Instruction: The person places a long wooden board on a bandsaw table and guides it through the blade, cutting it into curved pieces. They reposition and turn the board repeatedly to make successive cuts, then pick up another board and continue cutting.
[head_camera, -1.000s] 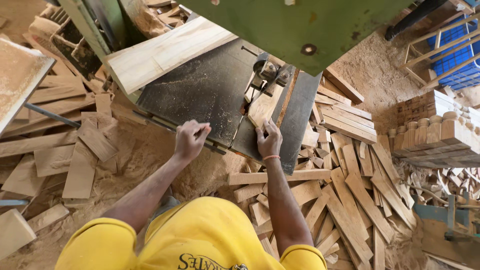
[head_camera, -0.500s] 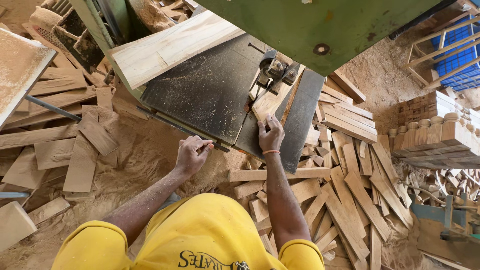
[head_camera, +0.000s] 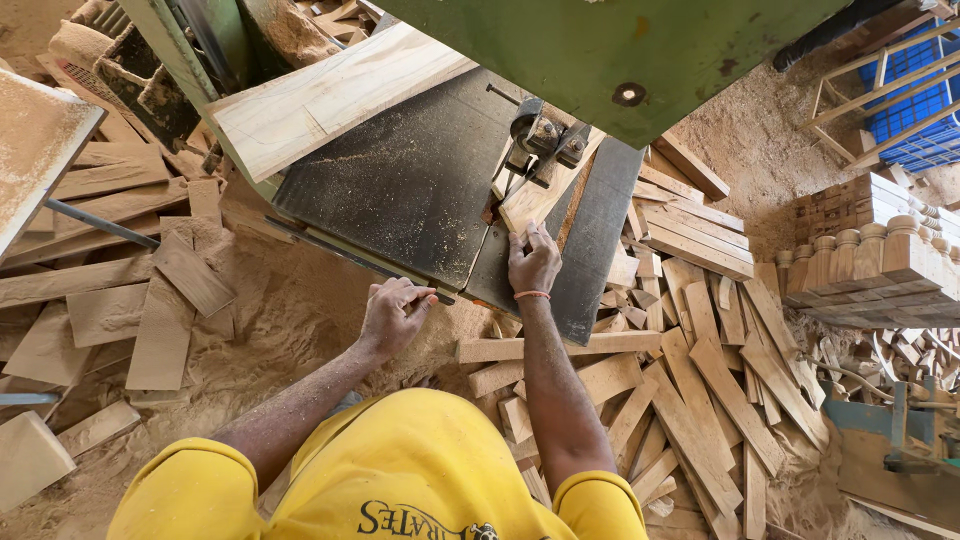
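Fingers of right hand (head_camera: 533, 262) press flat on wood piece (head_camera: 535, 195); left hand (head_camera: 393, 315) loosely curled, empty.

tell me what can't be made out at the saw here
- Saw blade: head view, hidden behind the guide assembly and too thin to pick out.
- Front end of the wood piece: covered by the right hand.
- Left hand: fingers curled at the saw table edge; whether it grips anything can't be told.
- Upper saw body: cut off by the top edge.
- Wide plank: far end hidden behind the saw body.
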